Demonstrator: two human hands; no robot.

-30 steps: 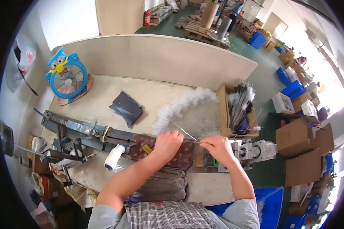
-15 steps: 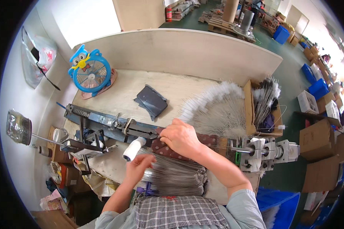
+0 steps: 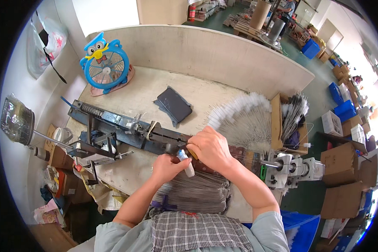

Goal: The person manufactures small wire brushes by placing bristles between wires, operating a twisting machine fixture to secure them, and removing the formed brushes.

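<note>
Blue owl-faced plastic fan point(image 3: 106, 70) stands on worn cream tabletop point(image 3: 149, 80), behind a long dark metal fixture point(image 3: 117, 126). Left hand point(image 3: 167, 168) grips a white cylindrical handle point(image 3: 190, 170) near the fixture's right end; right hand point(image 3: 210, 147) adjacent, grip undeterminable. Rightward: brown cardboard box point(image 3: 275, 122), green floor point(image 3: 319, 93).

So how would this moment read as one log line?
Left hand: gripping white handle | right hand: at dark metal rig's end | also: wire bundle, blue fan

2 bare forearms point(image 3: 142, 197) angled inward, left hand point(image 3: 164, 168) beside right hand point(image 3: 211, 148), fingers point(image 3: 195, 143) bent
</note>
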